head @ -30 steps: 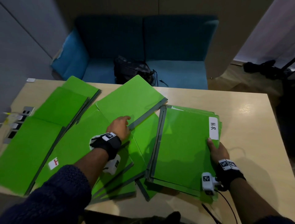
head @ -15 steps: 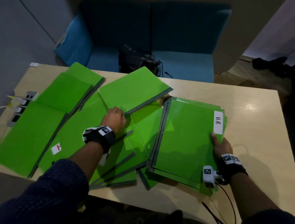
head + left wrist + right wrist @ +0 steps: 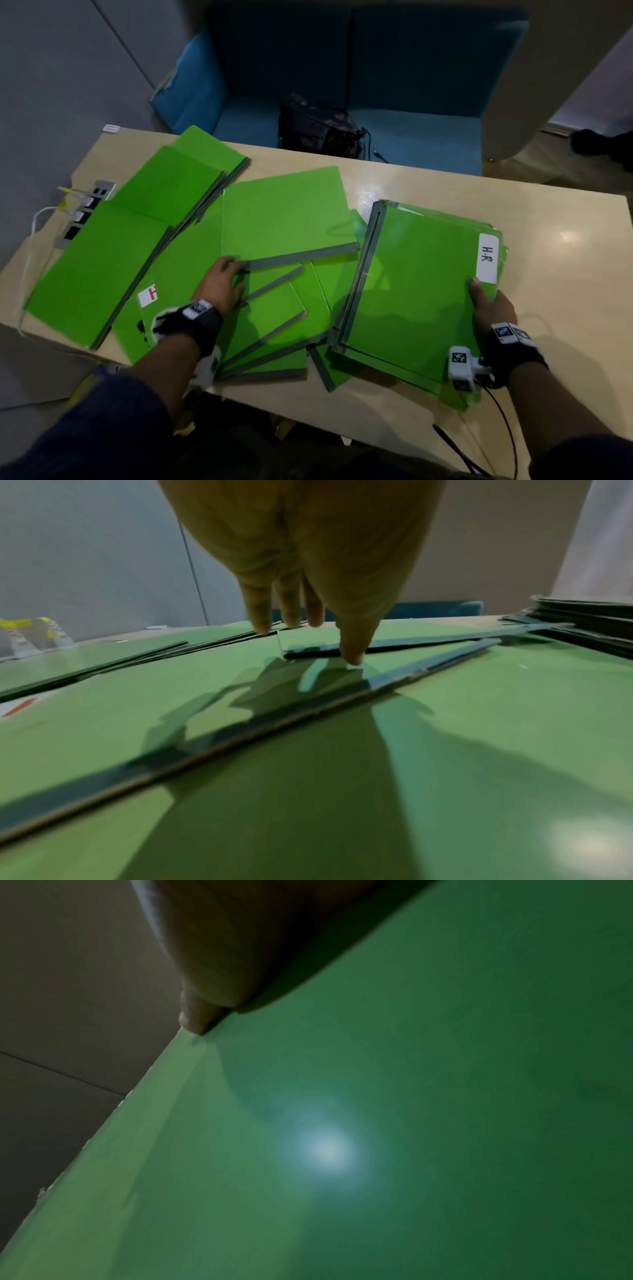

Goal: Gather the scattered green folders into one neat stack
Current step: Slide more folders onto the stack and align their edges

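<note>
A: left hand [image 3: 219,287]?
B: on the loose flat green folder with a grey spine strip [image 3: 281,219] at table centre. Left wrist view: fingers [image 3: 260,610] nearly straight, tips over the folder's corner, thumb tip down on the grey strip. Not curled round it, just touching

A: right hand [image 3: 491,306]?
B: at 3 o'clock, gripping the near right edge of the gathered pile of green folders with a white "H-R" label [image 3: 418,294]. Thumb lies on top just below the label, fingers are under the pile, hidden. Right wrist view only gives the green cover [image 3: 411,1123] and a thumb tip at its edge

A: other folders?
B: fanned green folders [image 3: 270,329] overlap at 6 o'clock under the left wrist. More overlapping green folders [image 3: 164,192] lie at 9 to 10 o'clock, one with a white label with a red mark [image 3: 148,295]. All on the pale wooden table [image 3: 565,246]

A: background?
B: blue sofa [image 3: 411,102] at 12 o'clock with a dark bag [image 3: 315,126] on it, and a grey socket panel [image 3: 85,212] at the table's 9 o'clock edge
</note>
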`<state>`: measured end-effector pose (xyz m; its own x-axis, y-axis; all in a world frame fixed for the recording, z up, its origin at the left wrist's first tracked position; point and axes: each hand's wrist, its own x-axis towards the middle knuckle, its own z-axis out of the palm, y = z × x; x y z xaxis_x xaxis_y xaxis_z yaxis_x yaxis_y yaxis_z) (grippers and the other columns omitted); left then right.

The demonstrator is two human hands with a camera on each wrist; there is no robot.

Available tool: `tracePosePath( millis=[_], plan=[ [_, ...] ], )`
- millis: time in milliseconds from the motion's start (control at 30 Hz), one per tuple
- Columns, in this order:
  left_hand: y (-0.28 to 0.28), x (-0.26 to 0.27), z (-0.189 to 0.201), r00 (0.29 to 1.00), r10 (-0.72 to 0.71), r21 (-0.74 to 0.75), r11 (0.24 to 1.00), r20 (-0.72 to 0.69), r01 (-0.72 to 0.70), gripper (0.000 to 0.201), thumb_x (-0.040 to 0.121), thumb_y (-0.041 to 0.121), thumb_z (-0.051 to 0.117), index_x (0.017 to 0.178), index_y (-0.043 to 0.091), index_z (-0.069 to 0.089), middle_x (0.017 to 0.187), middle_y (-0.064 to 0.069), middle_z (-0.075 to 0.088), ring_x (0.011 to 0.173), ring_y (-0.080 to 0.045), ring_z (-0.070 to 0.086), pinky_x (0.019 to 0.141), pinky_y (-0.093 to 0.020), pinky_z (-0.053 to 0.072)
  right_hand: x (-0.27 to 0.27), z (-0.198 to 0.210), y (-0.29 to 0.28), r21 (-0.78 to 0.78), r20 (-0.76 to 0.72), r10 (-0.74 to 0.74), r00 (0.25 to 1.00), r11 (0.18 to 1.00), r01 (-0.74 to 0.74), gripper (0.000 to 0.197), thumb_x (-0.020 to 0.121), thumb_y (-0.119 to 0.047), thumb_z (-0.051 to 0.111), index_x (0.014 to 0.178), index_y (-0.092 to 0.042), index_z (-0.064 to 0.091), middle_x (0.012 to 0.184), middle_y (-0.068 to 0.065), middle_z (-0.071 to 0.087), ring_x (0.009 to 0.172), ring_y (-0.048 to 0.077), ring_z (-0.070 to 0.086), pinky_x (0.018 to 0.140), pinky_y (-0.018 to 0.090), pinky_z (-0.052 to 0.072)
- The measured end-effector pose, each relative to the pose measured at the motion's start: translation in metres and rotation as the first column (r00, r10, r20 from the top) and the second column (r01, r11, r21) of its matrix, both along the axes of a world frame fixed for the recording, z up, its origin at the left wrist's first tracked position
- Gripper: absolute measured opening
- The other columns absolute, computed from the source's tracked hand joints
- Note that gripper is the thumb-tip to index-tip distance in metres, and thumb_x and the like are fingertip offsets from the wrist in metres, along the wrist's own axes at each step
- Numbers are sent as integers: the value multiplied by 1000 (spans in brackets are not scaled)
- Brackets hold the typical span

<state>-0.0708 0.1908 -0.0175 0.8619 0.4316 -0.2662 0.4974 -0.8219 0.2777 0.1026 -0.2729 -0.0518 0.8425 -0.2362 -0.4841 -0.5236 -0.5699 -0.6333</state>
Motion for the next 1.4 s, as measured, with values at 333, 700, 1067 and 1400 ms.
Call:
tracePosePath(
  millis=[333,700,1067,1400],
  plan=[
    [0,43,7,854,-187,237,912,-486,334,31,92,15,47,121,14,57,105,-10,59,94,-27,61,77,-38,54,-3,1,0,-26,-10,15,1000,1000,-16,65,92,-60,47,124,-5,60,121,25,63,103,41,61,82,38,45],
    [7,-46,-3,943,-216,161,952,-253,261,39,90,43,52,121,19,55,121,-7,53,105,-25,52,84,-42,51,-6,7,2,-6,9,7,1000,1000,-7,66,92,-60,48,124,-3,60,120,27,62,89,35,56,78,37,43],
    [-17,-21,-3,856,-162,116,962,-490,248,54,97,14,43,144,20,18,143,-8,24,121,-36,38,85,-51,53,-5,10,4,-19,-10,7,1000,1000,-7,65,93,-57,49,125,-2,58,123,28,60,97,40,58,77,36,39],
    [-32,-7,67,974,-144,278,956,173,92,37,92,0,47,127,13,44,97,-4,46,77,-12,42,45,-20,34,-5,3,2,17,-6,-12,1000,1000,12,70,88,-65,49,124,-6,60,119,26,63,99,42,61,84,44,49]
  ],
)
